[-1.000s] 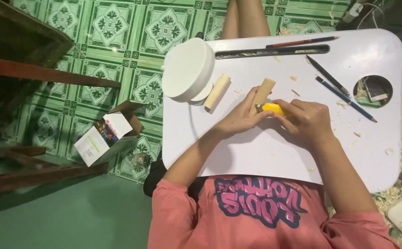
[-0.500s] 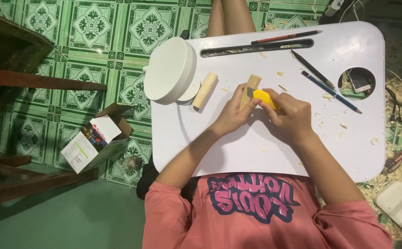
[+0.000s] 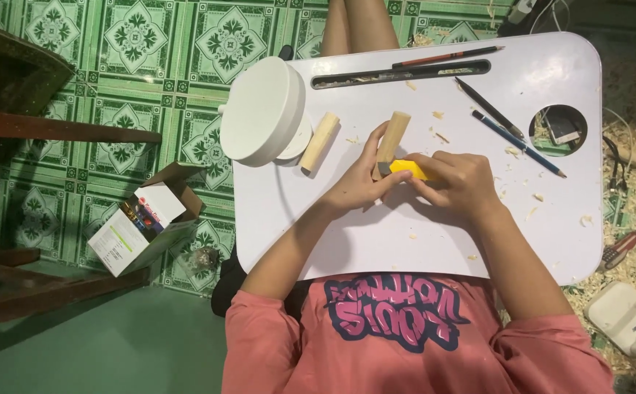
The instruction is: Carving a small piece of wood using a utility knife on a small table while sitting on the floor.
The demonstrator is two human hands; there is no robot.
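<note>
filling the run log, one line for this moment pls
left hand: holds wooden stick | right hand: holds yellow knife | on white lap table

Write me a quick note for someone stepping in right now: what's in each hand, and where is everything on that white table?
Left hand: grip closed on the wooden stick.
Right hand: holds the yellow cutter at the stick's near end.
Second stick lies untouched beside the round white lamp; two pencils lie to the right.
Done: some cutting, judging by the shavings on the white table.
</note>
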